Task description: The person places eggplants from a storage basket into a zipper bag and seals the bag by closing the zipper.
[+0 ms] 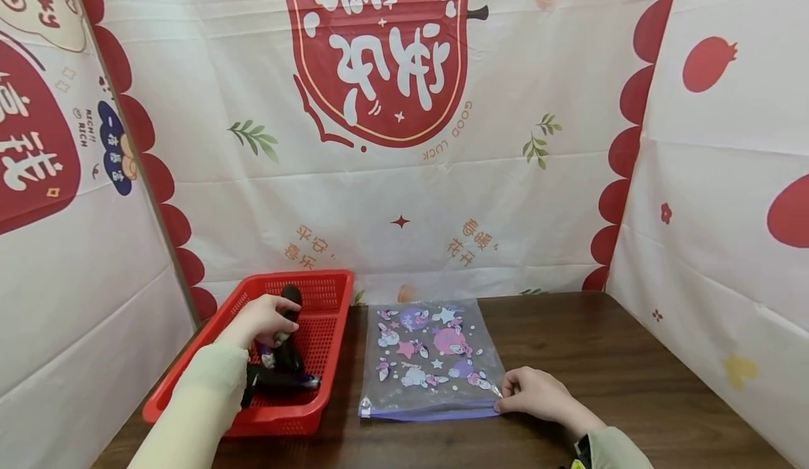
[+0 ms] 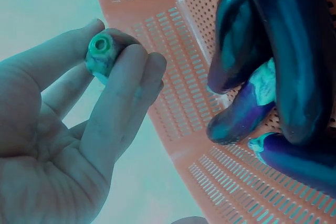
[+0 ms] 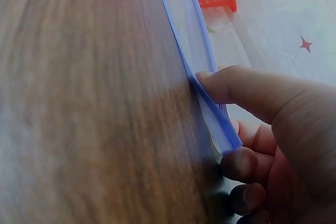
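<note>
Over the red basket [image 1: 319, 318], my left hand [image 1: 262, 320] grips an eggplant [image 1: 291, 293]; its green stem end [image 2: 100, 47] pokes out between thumb and fingers in the left wrist view. Several other dark purple eggplants [image 2: 294, 51] lie in the basket beside that hand. A clear zip bag [image 1: 425, 360] printed with pink and purple cartoon figures lies flat on the table to the basket's right. At the bag's near right corner, my right hand [image 1: 537, 395] pinches the purple zip edge [image 3: 226, 127] between thumb and fingers. The zip slider [image 1: 365, 406] sits at the near left corner.
The brown wooden table [image 1: 556, 328] is enclosed by white printed cloth at the back [image 1: 392, 195] and on both sides. The basket's raised rim [image 1: 341, 342] stands between the eggplants and the bag.
</note>
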The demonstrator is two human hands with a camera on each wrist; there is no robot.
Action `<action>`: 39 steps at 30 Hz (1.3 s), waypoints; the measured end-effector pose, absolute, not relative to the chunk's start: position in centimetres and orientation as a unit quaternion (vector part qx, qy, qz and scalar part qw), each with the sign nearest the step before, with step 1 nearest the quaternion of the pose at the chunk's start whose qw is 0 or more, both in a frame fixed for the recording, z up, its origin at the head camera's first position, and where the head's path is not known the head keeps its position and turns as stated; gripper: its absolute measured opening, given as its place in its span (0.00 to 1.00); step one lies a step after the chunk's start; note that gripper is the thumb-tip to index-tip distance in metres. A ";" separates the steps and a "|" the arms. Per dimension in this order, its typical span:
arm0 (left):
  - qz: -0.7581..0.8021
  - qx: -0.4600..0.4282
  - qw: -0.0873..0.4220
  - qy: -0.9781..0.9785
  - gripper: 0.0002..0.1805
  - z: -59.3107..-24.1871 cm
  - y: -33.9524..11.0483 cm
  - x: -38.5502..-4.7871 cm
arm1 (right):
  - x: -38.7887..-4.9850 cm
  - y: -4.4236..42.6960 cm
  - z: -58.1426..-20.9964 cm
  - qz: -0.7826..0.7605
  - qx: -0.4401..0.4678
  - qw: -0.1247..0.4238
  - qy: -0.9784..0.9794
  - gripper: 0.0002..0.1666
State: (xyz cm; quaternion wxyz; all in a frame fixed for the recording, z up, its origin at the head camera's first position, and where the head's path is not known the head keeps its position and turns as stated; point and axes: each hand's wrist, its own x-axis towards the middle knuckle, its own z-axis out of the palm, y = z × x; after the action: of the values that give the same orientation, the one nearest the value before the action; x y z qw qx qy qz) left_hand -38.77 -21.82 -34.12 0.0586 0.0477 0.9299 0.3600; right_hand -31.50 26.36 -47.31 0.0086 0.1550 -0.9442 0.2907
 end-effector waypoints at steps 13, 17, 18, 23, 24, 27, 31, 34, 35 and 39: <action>0.361 0.075 0.069 0.927 0.25 -32.5 -20.8 -38.1 | -31.3 26.6 -47.4 0.290 0.151 0.013 -0.945 0.18; 0.355 0.083 0.063 0.929 0.25 -32.1 -20.4 -37.8 | -31.4 26.7 -47.2 0.289 0.149 0.016 -0.945 0.18; 0.352 0.085 0.062 0.930 0.25 -32.0 -20.3 -37.7 | -31.4 26.7 -47.2 0.289 0.148 0.016 -0.946 0.18; 0.337 0.097 0.053 0.935 0.25 -31.5 -19.5 -37.1 | -31.4 26.6 -47.1 0.288 0.144 0.011 -0.947 0.18; 0.333 0.103 0.051 0.936 0.25 -31.4 -19.3 -37.0 | -31.5 26.6 -47.1 0.288 0.144 0.009 -0.947 0.18; 0.330 0.110 0.042 0.937 0.24 -31.2 -18.8 -36.9 | -31.6 26.6 -47.0 0.291 0.143 0.007 -0.946 0.18; 0.340 0.115 0.043 0.932 0.24 -31.1 -18.1 -36.9 | -31.8 26.5 -47.0 0.292 0.146 0.006 -0.945 0.19; 0.349 0.116 0.052 0.928 0.24 -31.0 -17.5 -36.6 | -31.7 26.4 -47.2 0.294 0.149 0.001 -0.944 0.18; 0.352 0.118 0.056 0.927 0.24 -31.0 -17.4 -36.5 | -31.7 26.4 -47.2 0.295 0.150 0.000 -0.944 0.18; 0.349 0.123 0.055 0.928 0.24 -31.0 -16.9 -36.2 | -31.5 26.4 -47.3 0.296 0.149 0.000 -0.944 0.18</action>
State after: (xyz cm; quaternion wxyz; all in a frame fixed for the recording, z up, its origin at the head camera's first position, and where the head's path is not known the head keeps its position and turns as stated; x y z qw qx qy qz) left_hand -36.16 -16.86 -30.99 0.0546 0.1228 0.9275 0.3488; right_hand -31.48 26.36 -47.34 0.0000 0.1491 -0.9435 0.2958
